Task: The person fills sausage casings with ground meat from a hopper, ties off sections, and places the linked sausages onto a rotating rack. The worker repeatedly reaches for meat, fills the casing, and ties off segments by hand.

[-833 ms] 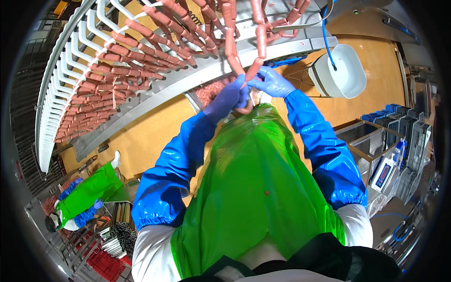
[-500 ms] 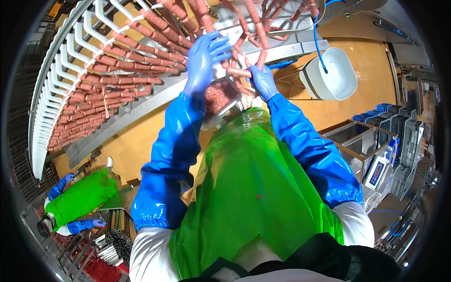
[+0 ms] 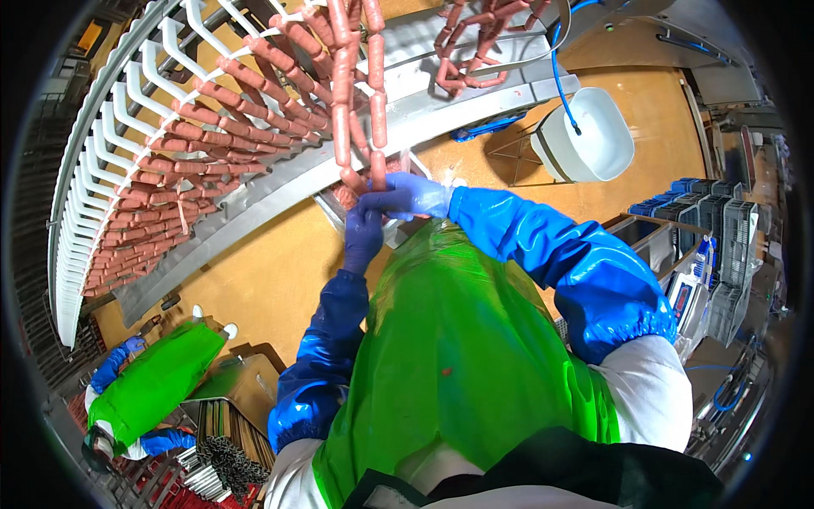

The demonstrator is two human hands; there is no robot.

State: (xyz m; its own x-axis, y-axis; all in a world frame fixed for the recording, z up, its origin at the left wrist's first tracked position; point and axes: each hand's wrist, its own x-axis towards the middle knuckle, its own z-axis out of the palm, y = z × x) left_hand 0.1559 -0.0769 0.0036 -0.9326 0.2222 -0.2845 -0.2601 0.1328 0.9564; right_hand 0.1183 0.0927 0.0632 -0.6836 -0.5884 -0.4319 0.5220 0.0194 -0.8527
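Observation:
Two strands of linked pink sausages [image 3: 342, 110] hang down in front of me, their lower ends meeting at my hands. My right hand [image 3: 415, 197], in a purple-blue glove, reaches in from the right with its fingers closed on the bottom of the sausage links. Just below and touching it, my left hand [image 3: 363, 236] is also closed at that lower end. Overlapping fingers hide exactly how each one grips. Behind the hands, partly covered, is a tray [image 3: 329, 209] with sausage in it.
Many sausage strands [image 3: 212, 157] hang from a curved rail of white hooks [image 3: 134, 89] at left. More links [image 3: 475, 42] dangle at the far side above a metal ledge [image 3: 500, 95]. A white tub [image 3: 606, 136] stands right; a co-worker in a green apron [image 3: 157, 373] is lower left.
My left hand has come down from beside the hanging strands to meet the right. My right hand has moved left and slightly down. The sausage links now hang straight above both hands.

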